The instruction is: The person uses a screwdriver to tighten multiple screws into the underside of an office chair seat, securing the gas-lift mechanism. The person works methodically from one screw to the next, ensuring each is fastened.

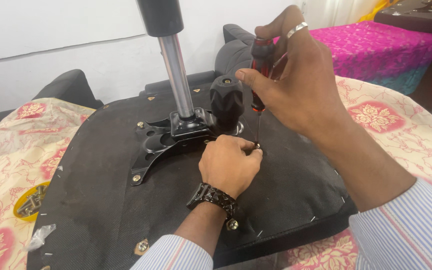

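Observation:
My right hand (296, 85) grips a screwdriver (261, 65) with a red and black handle, held upright. Its thin shaft points down at a small screw (257, 146) on the black underside of an overturned chair seat (101, 200). My left hand (228, 165), with a black bracelet at the wrist, rests on the seat and pinches that screw at the screwdriver's tip. Just left of both hands, a black metal mounting plate (153, 145) is on the seat, with a chrome gas-lift column (176, 75) rising from it and a black knob (226, 100) beside it.
The seat lies on a cream and pink floral cloth (6, 150). A yellow dish of several screws (28, 202) sits at the left, with a clear plastic scrap (41, 236) near it. Brass bolts (232, 224) dot the seat's front edge. Dark sofas stand behind, a magenta bedspread (376, 45) at the right.

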